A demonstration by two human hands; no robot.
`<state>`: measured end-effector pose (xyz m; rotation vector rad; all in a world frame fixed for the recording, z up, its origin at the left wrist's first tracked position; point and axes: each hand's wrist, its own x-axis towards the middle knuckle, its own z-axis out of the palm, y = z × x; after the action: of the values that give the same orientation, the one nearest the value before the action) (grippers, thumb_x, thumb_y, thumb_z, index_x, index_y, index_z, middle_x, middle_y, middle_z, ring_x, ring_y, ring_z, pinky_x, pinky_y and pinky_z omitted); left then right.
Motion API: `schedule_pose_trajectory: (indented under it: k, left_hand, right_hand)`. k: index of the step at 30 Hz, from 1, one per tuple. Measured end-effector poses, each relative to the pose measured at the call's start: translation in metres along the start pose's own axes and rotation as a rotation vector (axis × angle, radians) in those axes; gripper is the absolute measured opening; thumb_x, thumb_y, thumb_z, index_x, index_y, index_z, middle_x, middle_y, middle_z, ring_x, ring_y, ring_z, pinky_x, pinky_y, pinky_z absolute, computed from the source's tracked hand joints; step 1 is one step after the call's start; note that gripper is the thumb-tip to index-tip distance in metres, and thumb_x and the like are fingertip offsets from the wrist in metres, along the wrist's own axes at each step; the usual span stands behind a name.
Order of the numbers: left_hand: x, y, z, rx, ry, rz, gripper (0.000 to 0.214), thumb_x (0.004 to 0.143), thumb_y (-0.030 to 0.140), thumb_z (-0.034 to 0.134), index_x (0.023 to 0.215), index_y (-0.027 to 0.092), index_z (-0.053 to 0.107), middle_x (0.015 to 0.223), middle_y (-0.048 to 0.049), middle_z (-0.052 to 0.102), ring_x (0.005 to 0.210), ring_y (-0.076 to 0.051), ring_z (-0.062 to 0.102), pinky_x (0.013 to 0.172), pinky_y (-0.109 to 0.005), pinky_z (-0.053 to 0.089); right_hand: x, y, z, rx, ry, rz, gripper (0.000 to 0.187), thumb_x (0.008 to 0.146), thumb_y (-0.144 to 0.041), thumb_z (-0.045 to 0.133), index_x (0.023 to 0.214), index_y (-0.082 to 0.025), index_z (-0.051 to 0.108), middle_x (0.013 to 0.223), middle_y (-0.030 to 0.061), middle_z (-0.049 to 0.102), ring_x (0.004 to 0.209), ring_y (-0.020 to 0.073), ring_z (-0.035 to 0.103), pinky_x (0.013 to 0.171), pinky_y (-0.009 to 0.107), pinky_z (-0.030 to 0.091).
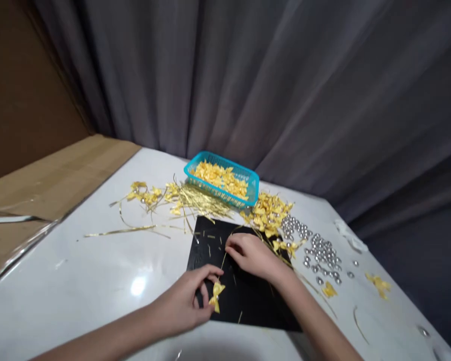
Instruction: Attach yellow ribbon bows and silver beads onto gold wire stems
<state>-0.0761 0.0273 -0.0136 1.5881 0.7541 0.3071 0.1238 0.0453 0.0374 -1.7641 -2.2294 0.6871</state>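
Observation:
My left hand (188, 301) pinches a small yellow ribbon bow (216, 295) over a black mat (248, 296) on the white table. My right hand (250, 255) is closed on the upper end of a thin gold wire (223, 261) that runs down to the bow. Both hands rest over the mat, a short way apart. Short gold wire offcuts lie scattered on the mat.
A turquoise basket (252, 186) of yellow bows stands behind the mat. Gold wire strands (201, 200) and loose bows (268, 213) lie around it. Several silver beads (321, 250) are spread at the right. Cardboard (41, 185) borders the table's left edge; a grey curtain hangs behind.

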Motion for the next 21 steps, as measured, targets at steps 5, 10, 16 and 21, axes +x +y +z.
schedule_pose_trajectory:
  k: [5,10,16,21]
  left_hand:
    - [0.007,-0.005,0.004,-0.027,0.113,0.025,0.064,0.062,0.008,0.056,0.124,0.019,0.044,0.116,-0.0101,0.054,0.059,-0.008,0.052,0.051,-0.019,0.040]
    - [0.018,-0.009,-0.001,-0.047,0.133,0.099,0.040,0.061,0.011,0.059,0.101,0.015,0.054,0.099,-0.0045,0.060,0.055,-0.007,0.047,0.048,-0.018,0.033]
    - [0.016,-0.012,0.004,-0.004,0.229,0.170,0.025,0.065,0.009,0.052,0.089,0.014,0.054,0.051,0.0085,0.045,0.048,-0.011,0.044,0.051,-0.021,0.035]
    - [0.014,-0.008,0.003,-0.038,0.359,0.279,0.024,0.071,0.016,0.055,0.095,0.013,0.055,0.080,-0.0036,0.061,0.054,-0.012,0.051,0.052,-0.024,0.039]
  right_hand:
    - [0.068,-0.015,0.012,-0.203,0.227,-0.006,0.024,0.090,-0.019,0.049,0.113,-0.016,0.055,0.114,0.0088,0.056,0.107,0.0196,0.051,0.091,0.037,0.043]
    - [0.121,-0.015,0.025,-0.273,0.266,0.084,0.028,0.091,-0.031,0.052,0.114,-0.015,0.055,0.114,0.0079,0.056,0.098,0.0183,0.058,0.083,0.038,0.050]
    - [0.134,-0.004,0.024,-0.109,0.422,0.119,0.031,0.089,-0.031,0.055,0.114,-0.014,0.056,0.117,0.0077,0.056,0.096,0.0190,0.058,0.078,0.035,0.051]
    - [0.135,-0.007,0.019,0.125,0.591,0.060,0.031,0.091,-0.034,0.052,0.113,-0.013,0.056,0.112,0.0062,0.057,0.096,0.0204,0.058,0.081,0.037,0.051]
